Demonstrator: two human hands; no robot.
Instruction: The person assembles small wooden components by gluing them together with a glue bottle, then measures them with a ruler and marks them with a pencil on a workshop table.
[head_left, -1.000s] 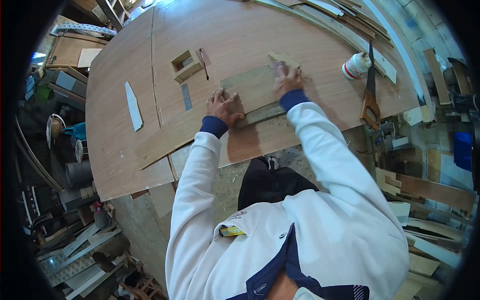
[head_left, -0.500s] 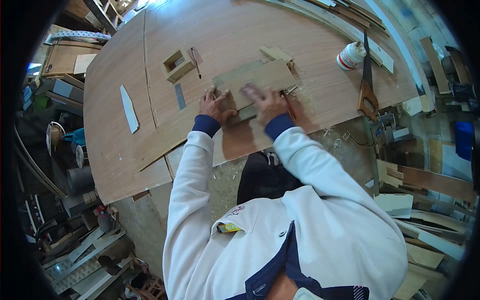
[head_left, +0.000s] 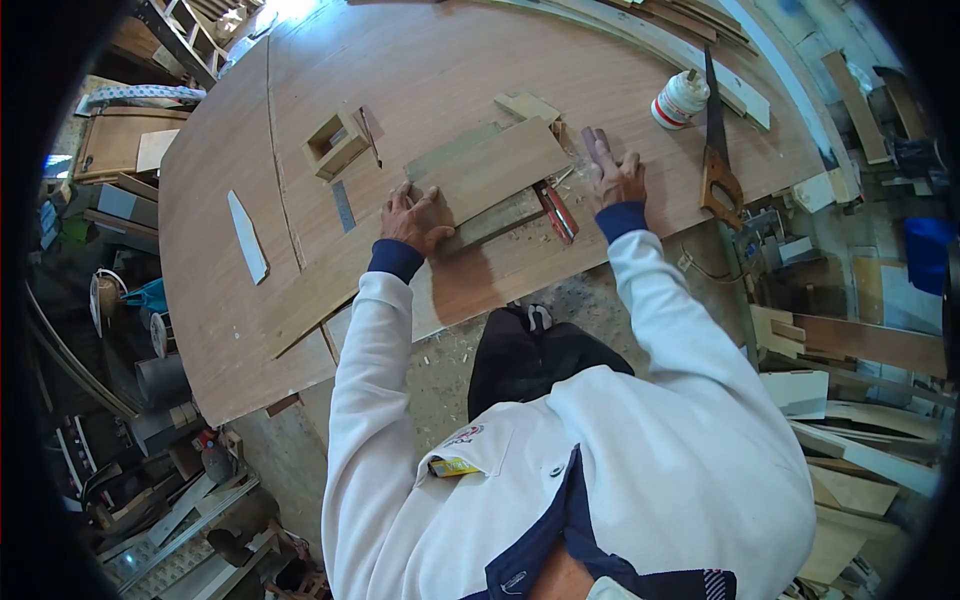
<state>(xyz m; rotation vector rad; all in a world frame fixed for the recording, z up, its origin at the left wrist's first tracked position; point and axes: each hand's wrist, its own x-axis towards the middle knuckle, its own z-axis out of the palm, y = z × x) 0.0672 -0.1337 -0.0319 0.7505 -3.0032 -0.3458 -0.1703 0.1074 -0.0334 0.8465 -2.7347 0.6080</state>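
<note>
A long, thin wooden board [head_left: 505, 170] lies slantwise over other flat pieces on the worktable. My left hand [head_left: 412, 217] spans it near its middle, fingers bent on top and thumb by the near edge. Just beyond the board's right end, my right hand [head_left: 621, 182] is closed around a brownish sanding block [head_left: 597, 147], low over the tabletop. A red-handled tool [head_left: 557, 212] rests between the board and my right hand. A greyish flat piece [head_left: 450, 150] shows along the board's far edge, and small wood blocks [head_left: 530, 106] sit at its far right corner.
On the worktable [head_left: 370, 60] are an open wooden box [head_left: 336, 147], a metal ruler [head_left: 343, 206] and a pale pointed strip [head_left: 247, 237]. To the right stand a white bottle [head_left: 680, 98] and a handsaw [head_left: 720, 175] overhanging the edge. Timber offcuts [head_left: 840, 440] pile up right.
My right hand has carried the sanding block rightward, off the board and past its end, uncovering the red-handled tool. My left hand stays on the board. The whole view has shifted slightly.
</note>
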